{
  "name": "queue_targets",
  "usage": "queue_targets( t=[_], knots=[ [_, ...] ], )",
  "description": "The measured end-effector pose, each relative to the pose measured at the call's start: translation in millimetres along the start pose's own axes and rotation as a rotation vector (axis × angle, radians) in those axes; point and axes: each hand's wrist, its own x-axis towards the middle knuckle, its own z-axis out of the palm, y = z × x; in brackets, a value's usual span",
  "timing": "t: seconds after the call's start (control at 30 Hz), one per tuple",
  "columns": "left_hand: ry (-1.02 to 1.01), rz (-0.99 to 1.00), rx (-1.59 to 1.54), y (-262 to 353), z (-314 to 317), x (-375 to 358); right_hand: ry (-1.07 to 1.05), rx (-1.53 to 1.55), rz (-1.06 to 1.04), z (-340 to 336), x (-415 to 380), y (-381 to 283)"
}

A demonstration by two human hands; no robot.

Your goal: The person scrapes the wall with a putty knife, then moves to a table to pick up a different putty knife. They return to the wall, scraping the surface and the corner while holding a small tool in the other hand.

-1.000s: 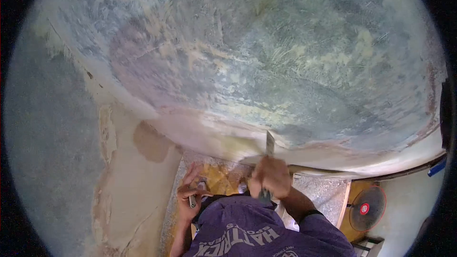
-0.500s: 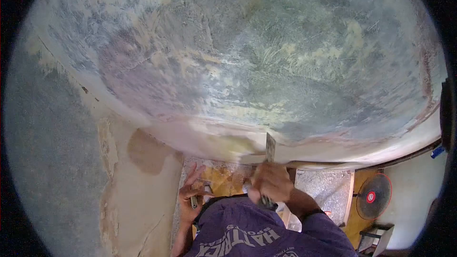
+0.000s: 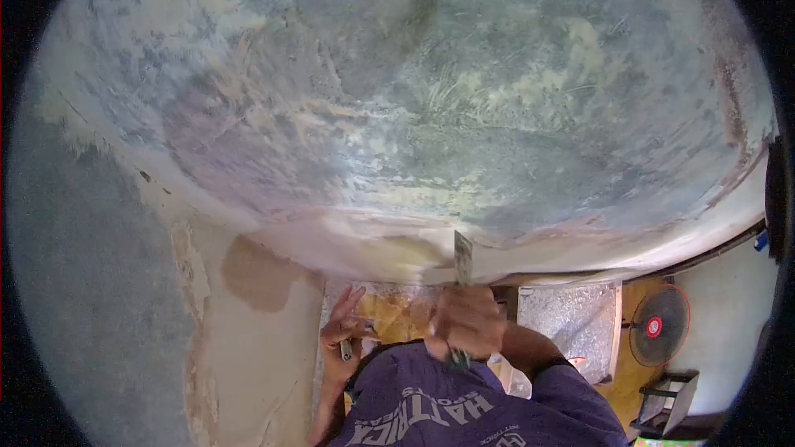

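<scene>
My right hand [image 3: 468, 323] is closed around the handle of a putty knife [image 3: 463, 258]. The knife's flat blade points up at the lower edge of a large plastered surface [image 3: 397, 124], patchy grey and cream; whether it touches cannot be told. To the left, my left hand [image 3: 341, 333] has some fingers extended. A thin handle with a metallic end [image 3: 346, 350] sticks out below its palm, held by the other fingers; the rest of that tool is hidden. A damp-looking brown patch [image 3: 265, 273] marks the cream wall beside my left hand.
A grey wall [image 3: 83, 281] with a ragged plaster edge runs down the left. At lower right are a round fan [image 3: 660, 325] with a red centre, a dark stool-like frame [image 3: 667, 404] and a pale speckled panel [image 3: 567, 323]. Orange-brown flooring [image 3: 389, 314] shows below.
The view has shifted slightly, so the fan sits farther right and higher. The putty knife and my right hand appear a little farther left. My left hand keeps its hold.
</scene>
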Motion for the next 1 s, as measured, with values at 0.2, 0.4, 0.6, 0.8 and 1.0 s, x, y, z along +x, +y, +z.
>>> queue_targets(
  t=[0.2,0.4,0.6,0.8,1.0],
  knots=[
    [0.012,-0.18,-0.191,6.2,1.9,-4.9,-0.253,-0.088,0.284,-13.0,7.4,-0.7],
    [-0.062,-0.147,-0.073,9.5,-1.2,-7.4,0.283,-0.049,-0.028,14.0,5.9,7.0],
    [-0.031,-0.203,-0.21,-0.5,4.4,-5.0,0.132,-0.166,-0.019,-2.0,16.5,-3.7],
    [-0.106,-0.042,-0.128,5.8,6.9,6.6,0.227,-0.129,-0.245,-0.5,-5.2,-11.9],
    [-0.063,-0.168,-0.206,3.1,9.6,0.9,0.327,-0.136,-0.214,6.3,1.0,-15.9]
  ],
)
